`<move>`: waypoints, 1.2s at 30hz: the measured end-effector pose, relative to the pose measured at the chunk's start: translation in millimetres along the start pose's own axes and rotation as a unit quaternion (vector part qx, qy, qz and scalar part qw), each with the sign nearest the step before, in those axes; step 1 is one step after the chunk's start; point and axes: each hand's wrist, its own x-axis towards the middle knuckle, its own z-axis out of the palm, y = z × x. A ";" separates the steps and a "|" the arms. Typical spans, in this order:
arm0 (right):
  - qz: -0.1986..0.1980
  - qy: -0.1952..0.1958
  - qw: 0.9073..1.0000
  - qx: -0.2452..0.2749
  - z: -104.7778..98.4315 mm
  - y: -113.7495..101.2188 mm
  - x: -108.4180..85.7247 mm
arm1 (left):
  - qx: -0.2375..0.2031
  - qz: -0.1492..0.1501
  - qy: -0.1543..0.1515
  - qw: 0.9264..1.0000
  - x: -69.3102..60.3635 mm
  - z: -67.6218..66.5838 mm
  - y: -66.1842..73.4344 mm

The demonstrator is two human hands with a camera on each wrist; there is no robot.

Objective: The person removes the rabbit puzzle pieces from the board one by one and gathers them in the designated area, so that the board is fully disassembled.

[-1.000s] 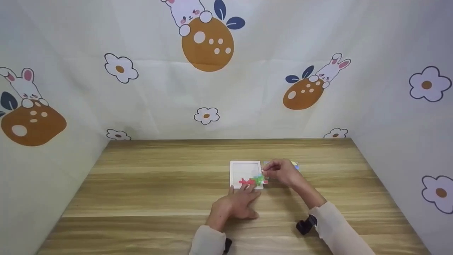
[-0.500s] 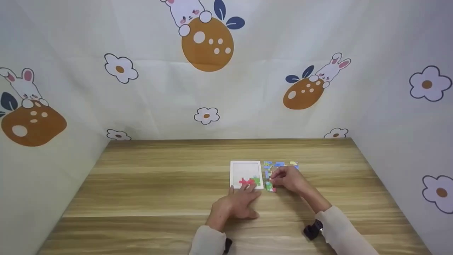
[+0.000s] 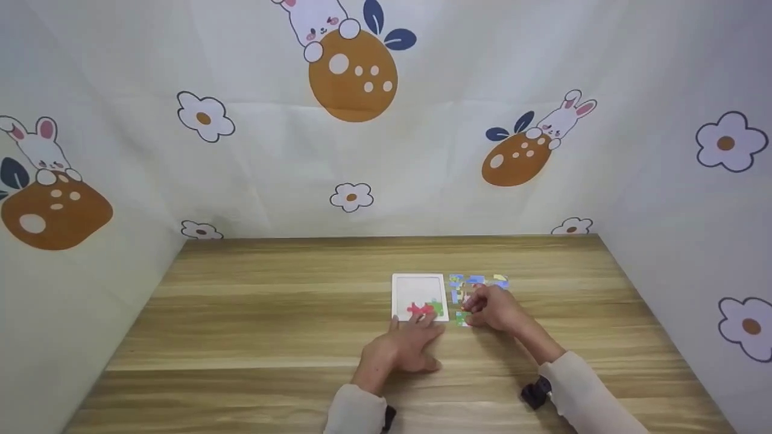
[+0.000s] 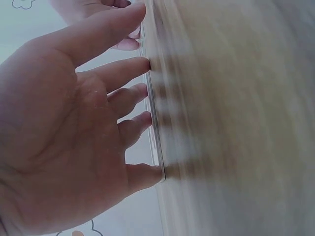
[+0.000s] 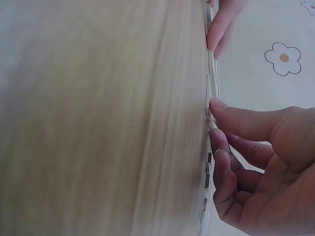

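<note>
The left hand (image 3: 405, 348) has its fingers straight and spread, fingertips at the near edge of a white tray (image 3: 416, 290) lying flat on the wooden table (image 3: 241, 325). In the tray's near part lie a red piece (image 3: 417, 308) and, to its right, a green piece (image 3: 438, 310). Just right of the tray lie loose puzzle pieces (image 3: 476, 279). The right hand (image 3: 496, 308) bends its fingers over these; whether thumb and fingertips pinch one, I cannot tell.
</note>
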 end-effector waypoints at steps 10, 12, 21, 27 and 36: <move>0.009 -0.010 1.000 0.014 -7.0 -14.5 3.4 | 0.034 0.004 0.008 0.999 0.3 -0.5 4.3; 0.004 -0.009 1.000 0.013 -8.2 -18.3 4.4 | 0.035 0.016 0.014 0.999 -0.3 -0.5 5.5; 0.001 -0.025 1.000 0.004 -2.1 -33.5 14.5 | 0.002 0.069 0.012 0.998 2.7 0.9 9.1; 0.012 -0.026 1.000 0.011 5.8 -42.3 22.8 | -0.008 0.058 0.004 0.998 9.5 2.6 8.4; 0.002 -0.045 0.999 0.015 14.9 -54.3 38.0 | 0.008 0.032 -0.021 0.999 10.7 0.8 13.4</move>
